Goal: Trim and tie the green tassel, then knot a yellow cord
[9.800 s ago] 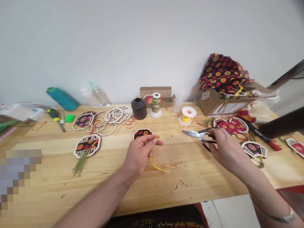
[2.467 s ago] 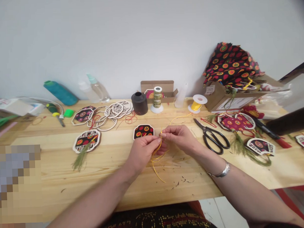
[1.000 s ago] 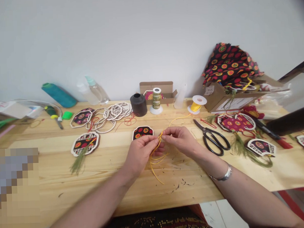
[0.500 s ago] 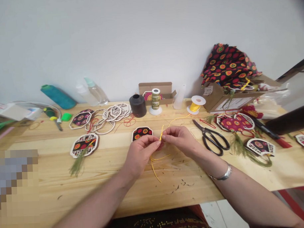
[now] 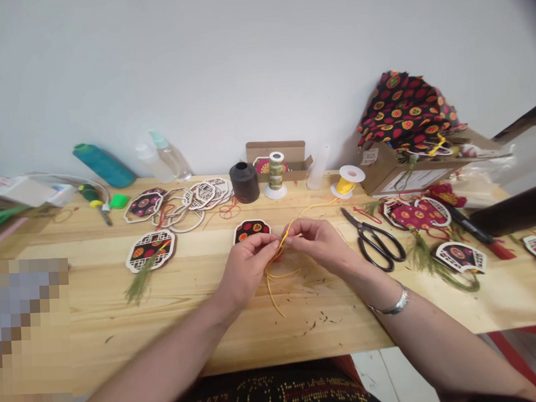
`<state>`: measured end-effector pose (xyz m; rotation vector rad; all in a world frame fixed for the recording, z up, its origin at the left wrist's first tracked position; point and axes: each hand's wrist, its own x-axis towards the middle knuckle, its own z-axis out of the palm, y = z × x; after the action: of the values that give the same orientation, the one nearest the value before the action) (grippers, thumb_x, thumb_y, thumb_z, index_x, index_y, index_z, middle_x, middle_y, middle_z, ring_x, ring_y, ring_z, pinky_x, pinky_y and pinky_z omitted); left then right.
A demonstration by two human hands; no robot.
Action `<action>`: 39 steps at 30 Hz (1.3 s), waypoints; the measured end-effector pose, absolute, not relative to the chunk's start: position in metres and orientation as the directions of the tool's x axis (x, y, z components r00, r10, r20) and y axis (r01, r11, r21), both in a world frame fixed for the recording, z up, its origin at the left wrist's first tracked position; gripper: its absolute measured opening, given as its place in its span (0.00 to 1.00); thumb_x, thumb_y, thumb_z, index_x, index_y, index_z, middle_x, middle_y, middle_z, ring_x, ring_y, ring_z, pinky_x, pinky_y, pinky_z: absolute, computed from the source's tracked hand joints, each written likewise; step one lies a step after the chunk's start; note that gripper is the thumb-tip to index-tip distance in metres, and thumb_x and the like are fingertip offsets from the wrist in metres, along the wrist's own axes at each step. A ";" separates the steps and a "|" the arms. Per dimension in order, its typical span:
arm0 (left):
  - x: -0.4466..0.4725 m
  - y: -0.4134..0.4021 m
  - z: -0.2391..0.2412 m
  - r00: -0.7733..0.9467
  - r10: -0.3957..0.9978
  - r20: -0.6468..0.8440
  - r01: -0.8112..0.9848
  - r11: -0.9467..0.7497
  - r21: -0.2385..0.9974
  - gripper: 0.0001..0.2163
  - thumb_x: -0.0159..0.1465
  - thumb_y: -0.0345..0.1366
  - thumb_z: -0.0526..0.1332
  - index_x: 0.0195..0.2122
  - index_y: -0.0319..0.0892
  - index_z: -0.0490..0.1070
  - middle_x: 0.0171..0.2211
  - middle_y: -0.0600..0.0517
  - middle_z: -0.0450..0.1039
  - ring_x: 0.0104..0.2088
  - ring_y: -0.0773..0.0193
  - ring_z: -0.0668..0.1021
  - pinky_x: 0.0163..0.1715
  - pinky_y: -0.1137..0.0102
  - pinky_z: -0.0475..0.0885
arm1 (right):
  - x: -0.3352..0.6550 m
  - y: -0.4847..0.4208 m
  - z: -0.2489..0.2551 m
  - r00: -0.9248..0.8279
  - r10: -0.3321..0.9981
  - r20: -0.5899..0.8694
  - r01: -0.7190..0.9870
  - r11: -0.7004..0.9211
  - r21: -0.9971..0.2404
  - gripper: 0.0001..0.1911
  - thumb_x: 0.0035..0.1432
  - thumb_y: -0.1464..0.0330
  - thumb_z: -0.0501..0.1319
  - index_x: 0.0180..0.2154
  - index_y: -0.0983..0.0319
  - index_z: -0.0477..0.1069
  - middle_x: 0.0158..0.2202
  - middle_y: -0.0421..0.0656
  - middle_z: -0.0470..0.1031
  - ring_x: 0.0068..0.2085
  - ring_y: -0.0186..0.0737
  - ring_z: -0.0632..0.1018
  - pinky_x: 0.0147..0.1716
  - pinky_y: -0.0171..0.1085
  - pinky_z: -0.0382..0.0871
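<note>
Both my hands meet over the middle of the wooden table (image 5: 123, 323). My left hand (image 5: 246, 269) and my right hand (image 5: 320, 243) each pinch a thin yellow cord (image 5: 275, 286) where their fingertips come together. The cord's loose end trails toward me on the table, and another strand runs back to a yellow cord spool (image 5: 347, 183). A small dark floral ornament (image 5: 251, 230) lies just beyond my left hand. Black scissors (image 5: 375, 241) rest on the table to the right of my right hand.
Wooden lattice frames and floral ornaments (image 5: 184, 204) lie at the left back, one with a green tassel (image 5: 149, 255). A black spool (image 5: 244, 181), an olive spool (image 5: 276, 174), a cardboard box (image 5: 275, 154), bottles (image 5: 165, 157) and a box with floral fabric (image 5: 406, 137) line the wall.
About ten seconds ago my right hand held the scissors; they now lie on the table. Both hands have since come together on the yellow cord, shifting it slightly between the fingers.
</note>
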<state>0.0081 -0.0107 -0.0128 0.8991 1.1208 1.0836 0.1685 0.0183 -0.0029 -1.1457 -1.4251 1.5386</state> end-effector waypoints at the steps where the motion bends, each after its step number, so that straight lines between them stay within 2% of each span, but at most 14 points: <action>1: 0.008 -0.011 -0.013 0.089 0.966 -0.243 -0.206 0.256 0.944 0.07 0.53 0.36 0.67 0.31 0.38 0.77 0.25 0.53 0.74 0.27 0.69 0.72 0.30 0.73 0.67 | 0.168 0.018 -0.003 -0.332 0.935 -0.126 0.054 -0.114 -0.992 0.10 0.45 0.64 0.65 0.27 0.64 0.70 0.26 0.39 0.72 0.28 0.31 0.70 0.29 0.34 0.64; 11: 0.009 -0.011 -0.014 0.157 0.956 -0.247 -0.220 0.278 0.935 0.09 0.54 0.39 0.66 0.32 0.39 0.77 0.27 0.53 0.72 0.26 0.70 0.71 0.27 0.72 0.70 | 0.168 0.018 -0.003 -0.313 0.946 -0.083 0.090 -0.057 -0.994 0.10 0.44 0.64 0.65 0.26 0.63 0.69 0.26 0.39 0.70 0.27 0.31 0.69 0.28 0.34 0.63; 15: 0.008 -0.011 -0.013 0.168 0.955 -0.246 -0.173 0.274 0.946 0.08 0.55 0.39 0.66 0.31 0.38 0.77 0.27 0.53 0.71 0.25 0.71 0.71 0.26 0.74 0.69 | 0.168 0.018 -0.002 -0.323 0.944 -0.069 0.106 -0.036 -0.994 0.09 0.46 0.65 0.65 0.26 0.63 0.70 0.26 0.39 0.70 0.28 0.32 0.69 0.29 0.33 0.63; 26: 0.009 -0.011 -0.013 0.130 0.958 -0.257 -0.169 0.277 0.946 0.06 0.54 0.36 0.66 0.30 0.39 0.76 0.24 0.55 0.72 0.23 0.72 0.72 0.26 0.75 0.70 | 0.169 0.016 0.002 -0.330 0.935 -0.131 0.086 -0.108 -0.990 0.09 0.48 0.65 0.64 0.29 0.65 0.73 0.30 0.41 0.72 0.30 0.32 0.71 0.32 0.34 0.64; 32: 0.008 -0.011 -0.016 0.155 0.950 -0.272 -0.169 0.297 0.940 0.06 0.55 0.36 0.65 0.30 0.39 0.75 0.26 0.54 0.73 0.25 0.71 0.73 0.28 0.74 0.71 | 0.168 0.016 0.001 -0.314 0.939 -0.138 0.084 -0.118 -0.990 0.12 0.47 0.62 0.65 0.28 0.65 0.72 0.27 0.40 0.72 0.27 0.31 0.69 0.29 0.33 0.63; 39: 0.009 -0.011 -0.014 0.159 0.948 -0.277 -0.188 0.305 0.934 0.05 0.54 0.34 0.65 0.29 0.38 0.74 0.27 0.54 0.73 0.26 0.71 0.73 0.29 0.73 0.71 | 0.168 0.016 0.001 -0.314 0.937 -0.151 0.071 -0.136 -0.988 0.10 0.46 0.64 0.66 0.28 0.64 0.72 0.27 0.39 0.73 0.28 0.31 0.70 0.29 0.33 0.64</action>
<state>0.0091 -0.0114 -0.0142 0.8998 1.0885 0.9924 0.1682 0.0164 0.0006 -1.1831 -1.4114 1.5375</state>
